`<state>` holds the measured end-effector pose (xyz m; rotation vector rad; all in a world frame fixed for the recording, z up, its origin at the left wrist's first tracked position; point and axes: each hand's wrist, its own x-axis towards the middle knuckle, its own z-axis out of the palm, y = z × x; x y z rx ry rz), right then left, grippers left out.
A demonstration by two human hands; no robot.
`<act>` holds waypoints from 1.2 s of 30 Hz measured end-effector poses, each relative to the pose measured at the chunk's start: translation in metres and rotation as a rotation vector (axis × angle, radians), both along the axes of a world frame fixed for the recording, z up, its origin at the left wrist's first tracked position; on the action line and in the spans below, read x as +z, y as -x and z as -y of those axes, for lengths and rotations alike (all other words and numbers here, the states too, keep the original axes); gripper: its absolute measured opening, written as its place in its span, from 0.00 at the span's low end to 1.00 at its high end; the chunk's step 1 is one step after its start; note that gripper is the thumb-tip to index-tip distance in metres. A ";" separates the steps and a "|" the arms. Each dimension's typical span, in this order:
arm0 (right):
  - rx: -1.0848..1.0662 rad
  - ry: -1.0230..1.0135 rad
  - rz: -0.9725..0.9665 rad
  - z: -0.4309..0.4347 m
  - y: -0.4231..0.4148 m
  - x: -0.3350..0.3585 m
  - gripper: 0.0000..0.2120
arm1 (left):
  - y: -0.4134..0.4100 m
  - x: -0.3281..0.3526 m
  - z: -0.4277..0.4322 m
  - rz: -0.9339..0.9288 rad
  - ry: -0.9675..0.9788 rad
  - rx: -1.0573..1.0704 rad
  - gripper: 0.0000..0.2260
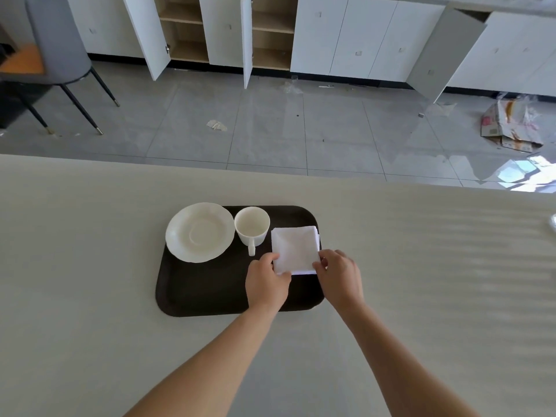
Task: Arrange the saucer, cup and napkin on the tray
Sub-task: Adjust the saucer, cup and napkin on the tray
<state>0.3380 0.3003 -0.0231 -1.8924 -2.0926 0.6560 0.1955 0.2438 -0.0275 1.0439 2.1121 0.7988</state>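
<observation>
A dark brown tray (pixel 207 293) lies on the pale table. On its far left part rests a white saucer (pixel 199 232), overlapping the tray's left rim. Just right of it stands an empty white cup (pixel 252 224), upright, handle pointing toward me. A folded white napkin (pixel 295 248) lies on the tray's right side, reaching its right rim. My left hand (pixel 266 283) pinches the napkin's near left corner. My right hand (pixel 339 275) pinches its near right corner. Both hands rest over the tray.
The pale table (pixel 90 296) extends widely on both sides of the tray. Its far edge drops to a grey tiled floor. A grey chair (pixel 57 52) stands at the far left, open white cabinets along the back wall, crumpled cardboard (pixel 508 124) at the far right.
</observation>
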 end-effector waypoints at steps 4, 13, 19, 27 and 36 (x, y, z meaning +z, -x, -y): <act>-0.006 0.000 -0.068 -0.001 0.002 -0.003 0.14 | -0.006 -0.002 0.009 0.012 -0.074 0.042 0.18; 0.208 -0.087 0.065 0.006 -0.005 -0.009 0.19 | -0.008 -0.008 0.022 -0.330 -0.065 -0.214 0.18; 0.232 -0.158 0.162 -0.007 0.000 -0.009 0.12 | -0.010 -0.005 0.020 -0.259 -0.068 -0.178 0.20; 0.230 -0.241 0.157 -0.019 0.004 -0.016 0.08 | -0.017 0.003 0.013 -0.083 -0.129 -0.120 0.22; 0.218 -0.263 0.133 -0.028 0.011 -0.016 0.06 | -0.010 0.001 0.009 -0.107 -0.115 -0.142 0.22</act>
